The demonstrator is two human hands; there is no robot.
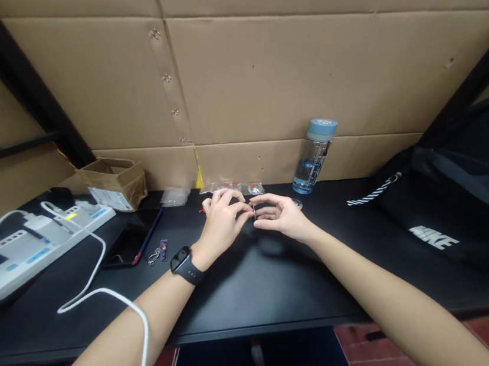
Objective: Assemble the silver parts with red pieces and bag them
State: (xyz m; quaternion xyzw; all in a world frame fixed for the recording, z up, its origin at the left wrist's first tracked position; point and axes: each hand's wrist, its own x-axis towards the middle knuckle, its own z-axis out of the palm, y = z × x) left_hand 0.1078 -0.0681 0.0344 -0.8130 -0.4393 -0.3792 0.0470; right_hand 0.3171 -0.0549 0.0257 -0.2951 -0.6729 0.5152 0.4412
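Observation:
My left hand (224, 216), with a black watch on the wrist, is closed in a pinch. Facing it, my right hand (283, 217) has its thumb and fingers bent round the other side. Between the fingertips of both is a small thin piece (254, 212), seen nearly edge-on with a pale rim; its kind is too small to tell. A bit of red cord (202, 211) shows beside the left knuckles, mostly hidden. Behind the hands lie small clear packets (254, 188) with red bits inside. A small clear round item (297, 203) is partly covered by my right hand.
On the black table (259, 300) are a water bottle (312, 160), a cardboard box (115, 184), a tablet (133, 239), a keychain (159, 252) and a power strip (42, 246). A white cable (144, 332) crosses my left forearm. A black backpack (461, 204) stands right.

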